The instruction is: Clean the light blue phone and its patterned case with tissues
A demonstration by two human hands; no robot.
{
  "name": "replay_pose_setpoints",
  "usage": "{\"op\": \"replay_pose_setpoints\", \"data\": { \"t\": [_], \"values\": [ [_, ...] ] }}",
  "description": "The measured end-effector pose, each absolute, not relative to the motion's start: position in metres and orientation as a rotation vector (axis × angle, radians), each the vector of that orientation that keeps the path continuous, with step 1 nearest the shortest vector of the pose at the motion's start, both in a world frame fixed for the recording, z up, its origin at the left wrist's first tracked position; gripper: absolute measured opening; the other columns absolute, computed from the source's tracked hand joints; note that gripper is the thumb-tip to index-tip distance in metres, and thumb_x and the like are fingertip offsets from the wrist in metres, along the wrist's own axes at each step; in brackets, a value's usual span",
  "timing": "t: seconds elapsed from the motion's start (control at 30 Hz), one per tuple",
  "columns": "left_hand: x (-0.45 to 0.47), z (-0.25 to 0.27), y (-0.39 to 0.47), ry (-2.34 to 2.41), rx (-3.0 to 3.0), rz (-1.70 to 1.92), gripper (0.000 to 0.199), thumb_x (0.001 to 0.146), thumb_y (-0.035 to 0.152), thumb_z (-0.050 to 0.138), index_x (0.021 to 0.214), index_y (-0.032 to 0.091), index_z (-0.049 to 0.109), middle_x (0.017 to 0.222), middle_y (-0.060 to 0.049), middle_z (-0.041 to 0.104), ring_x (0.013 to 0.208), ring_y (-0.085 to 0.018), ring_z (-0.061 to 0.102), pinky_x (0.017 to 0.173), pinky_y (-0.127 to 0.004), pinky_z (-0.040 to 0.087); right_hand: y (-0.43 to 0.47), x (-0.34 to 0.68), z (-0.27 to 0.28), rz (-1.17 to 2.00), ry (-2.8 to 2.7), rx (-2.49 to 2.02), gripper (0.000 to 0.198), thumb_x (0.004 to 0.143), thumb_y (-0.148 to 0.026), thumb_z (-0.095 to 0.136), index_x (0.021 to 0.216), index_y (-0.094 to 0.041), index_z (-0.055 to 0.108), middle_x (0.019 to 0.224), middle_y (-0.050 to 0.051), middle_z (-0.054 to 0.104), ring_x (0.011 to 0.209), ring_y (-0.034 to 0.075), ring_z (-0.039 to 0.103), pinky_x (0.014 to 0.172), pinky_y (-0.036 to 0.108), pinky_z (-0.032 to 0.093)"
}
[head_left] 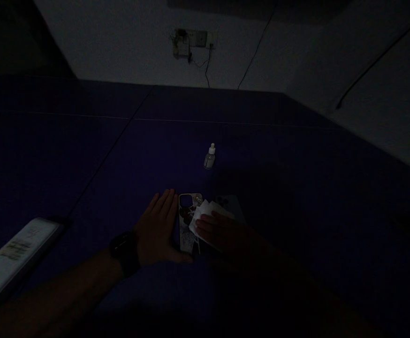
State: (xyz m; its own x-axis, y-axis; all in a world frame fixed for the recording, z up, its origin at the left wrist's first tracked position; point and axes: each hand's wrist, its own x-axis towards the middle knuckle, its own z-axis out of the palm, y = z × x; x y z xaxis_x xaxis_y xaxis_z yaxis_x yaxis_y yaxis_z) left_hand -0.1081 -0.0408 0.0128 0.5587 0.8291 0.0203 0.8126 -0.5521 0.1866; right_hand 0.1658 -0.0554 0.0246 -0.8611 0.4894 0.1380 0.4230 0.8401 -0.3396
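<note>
A patterned phone case point(185, 230) with a large camera cut-out lies flat on the dark blue surface. My left hand point(157, 230) rests flat at the case's left side, fingers stretched out and thumb along its lower edge. In my right hand point(222, 232) is a folded white tissue point(205, 210), pressed down over the right part of the case. Just right of the case lies a dark flat phone-like object point(235, 203) with round marks at its top, partly hidden by tissue and hand. Beyond them stands a small dropper bottle point(209, 160) with a white top.
A long white box point(18, 253) with gold-coloured marks lies at the left. On the wall at the back are power sockets point(194, 38) with plugs and hanging cables. The room is very dark, and the lower right is hard to make out.
</note>
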Motion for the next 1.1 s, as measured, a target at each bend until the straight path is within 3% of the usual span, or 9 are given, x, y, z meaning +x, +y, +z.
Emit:
{"op": "replay_pose_setpoints", "data": {
  "t": [0.3, 0.7, 0.93, 1.1],
  "values": [
    [-0.108, 0.010, -0.042, 1.416, 2.680, 0.162, 0.156, 0.050, 0.108, 0.040, 0.159, -0.001, 0.014, 0.163, -0.034, 0.020, 0.152, -0.048, 0.022, 0.124, -0.059, 0.013, -0.056, 0.167, 0.020, 0.488, -2.821, -0.681, 0.072, 0.102, -0.059, 0.045, 0.156, -0.012, 0.036, 0.161, 0.016, 0.039, 0.154, 0.027, 0.028, 0.128, 0.050, 0.021],
    [-0.109, 0.009, -0.042, 1.430, 2.716, 0.092, 0.144, 0.061, 0.098, 0.049, 0.158, -0.002, 0.016, 0.164, -0.034, 0.015, 0.153, -0.048, 0.019, 0.123, -0.062, 0.014, -0.057, 0.163, 0.018, 0.492, -2.810, -0.738, 0.077, 0.095, -0.052, 0.062, 0.155, -0.011, 0.039, 0.160, 0.018, 0.040, 0.151, 0.031, 0.032, 0.126, 0.054, 0.024],
    [-0.095, 0.007, -0.042, 1.410, 2.757, 0.113, 0.142, 0.061, 0.099, 0.046, 0.158, -0.001, 0.020, 0.164, -0.033, 0.017, 0.153, -0.048, 0.017, 0.123, -0.064, 0.004, -0.057, 0.176, 0.030, 0.460, -2.837, -0.699, 0.074, 0.098, -0.056, 0.057, 0.152, -0.008, 0.044, 0.157, 0.020, 0.044, 0.149, 0.029, 0.039, 0.125, 0.049, 0.027],
    [-0.077, 0.010, -0.046, 1.408, 2.716, 0.037, 0.143, 0.059, 0.099, 0.044, 0.157, -0.004, 0.021, 0.164, -0.034, 0.015, 0.154, -0.048, 0.014, 0.123, -0.063, 0.009, -0.058, 0.195, 0.028, 0.477, -2.847, -0.664, 0.075, 0.100, -0.061, 0.049, 0.155, -0.010, 0.040, 0.157, 0.019, 0.045, 0.148, 0.029, 0.039, 0.124, 0.051, 0.029]
  ]
}}
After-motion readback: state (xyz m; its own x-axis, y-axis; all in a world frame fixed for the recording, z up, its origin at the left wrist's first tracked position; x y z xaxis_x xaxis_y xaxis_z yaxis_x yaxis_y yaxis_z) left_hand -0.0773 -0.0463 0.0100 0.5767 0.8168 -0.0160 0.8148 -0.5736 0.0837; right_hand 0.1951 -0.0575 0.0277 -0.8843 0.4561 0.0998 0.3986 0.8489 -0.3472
